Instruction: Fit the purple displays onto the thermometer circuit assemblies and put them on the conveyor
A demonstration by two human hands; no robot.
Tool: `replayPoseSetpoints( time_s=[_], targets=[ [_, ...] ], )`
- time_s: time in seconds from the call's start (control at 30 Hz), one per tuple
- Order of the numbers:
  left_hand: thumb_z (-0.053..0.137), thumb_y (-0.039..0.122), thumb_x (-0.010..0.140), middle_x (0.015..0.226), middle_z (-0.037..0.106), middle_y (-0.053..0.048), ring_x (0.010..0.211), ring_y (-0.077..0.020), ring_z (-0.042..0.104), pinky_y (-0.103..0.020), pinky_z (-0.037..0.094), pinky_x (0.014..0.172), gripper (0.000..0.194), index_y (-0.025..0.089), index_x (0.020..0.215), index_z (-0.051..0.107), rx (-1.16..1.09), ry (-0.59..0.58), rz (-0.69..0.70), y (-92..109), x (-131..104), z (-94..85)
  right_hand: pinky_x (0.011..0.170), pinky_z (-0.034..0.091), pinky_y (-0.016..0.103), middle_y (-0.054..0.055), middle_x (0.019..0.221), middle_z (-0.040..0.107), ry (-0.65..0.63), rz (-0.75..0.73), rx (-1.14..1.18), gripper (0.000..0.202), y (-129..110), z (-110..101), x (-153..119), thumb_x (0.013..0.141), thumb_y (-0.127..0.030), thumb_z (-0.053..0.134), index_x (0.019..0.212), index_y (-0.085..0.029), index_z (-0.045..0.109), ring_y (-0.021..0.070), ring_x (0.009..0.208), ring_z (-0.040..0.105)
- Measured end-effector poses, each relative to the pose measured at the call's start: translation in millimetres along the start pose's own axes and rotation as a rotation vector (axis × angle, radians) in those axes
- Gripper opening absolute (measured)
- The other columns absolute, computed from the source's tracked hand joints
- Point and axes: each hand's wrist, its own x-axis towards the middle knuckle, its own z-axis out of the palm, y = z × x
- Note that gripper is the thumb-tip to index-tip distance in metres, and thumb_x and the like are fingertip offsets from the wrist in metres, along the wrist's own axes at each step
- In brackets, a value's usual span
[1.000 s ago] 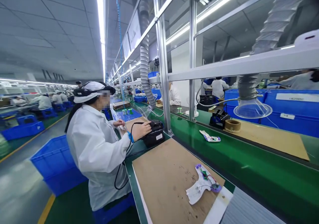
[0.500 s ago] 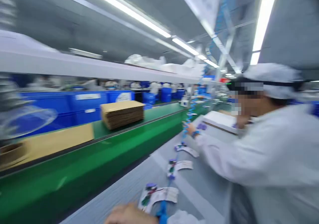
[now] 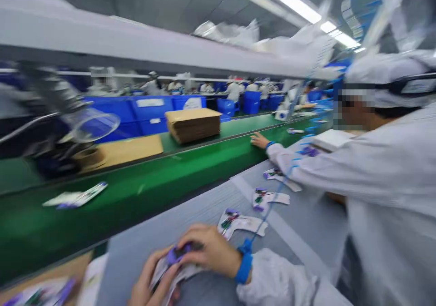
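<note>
Both hands meet over the grey worktable [image 3: 136,247] at the bottom of the view. My left hand [image 3: 153,281] is wrapped round a white piece with a purple part [image 3: 173,257]. From above and the right, my right hand [image 3: 209,249], with a blue band at its wrist, pinches the purple part. Several similar white pieces with purple ends and green and red bits lie in a row beyond; the nearest [image 3: 240,224] is just past my right hand. Another such piece [image 3: 41,292] is at the bottom left.
A green conveyor [image 3: 190,160] runs along the left, carrying a white-purple piece [image 3: 81,196], a cardboard stack [image 3: 195,124] and a tape roll [image 3: 90,157]. A person in white [image 3: 381,170] sits at right, one hand [image 3: 260,140] over the conveyor's edge.
The view has swung left and down. Both my hands now show, holding the white-purple piece; only one showed before. A piece on the conveyor has come into view, and the person's hand has reached toward the belt.
</note>
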Motion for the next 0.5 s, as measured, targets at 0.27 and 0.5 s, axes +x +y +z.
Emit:
replayPoseSetpoints(
  time_s=[0.27,0.5],
  targets=[
    [0.051,0.038,0.082,0.072,0.055,0.002,0.048,-0.0097,0.054,-0.018,0.042,0.040,0.026,0.021,0.102,0.046,-0.439,-0.105,-0.125,21,-22,-20.4,0.079,0.049,0.029,0.005,0.096,0.062,-0.061,-0.003,0.156,0.013,3,4,-10,0.078,-0.021,0.064,0.091,-0.021,0.065,0.0166,0.091,0.059],
    [0.050,0.035,0.084,0.081,0.055,0.001,0.049,-0.0080,0.054,-0.017,0.042,0.040,0.024,0.022,0.104,0.047,-0.466,-0.116,-0.112,14,-25,-19.4,0.077,0.050,0.029,0.006,0.098,0.060,-0.110,0.001,0.145,0.020,10,6,-12,0.080,-0.022,0.061,0.100,-0.023,0.061,0.0175,0.091,0.058]
  ],
)
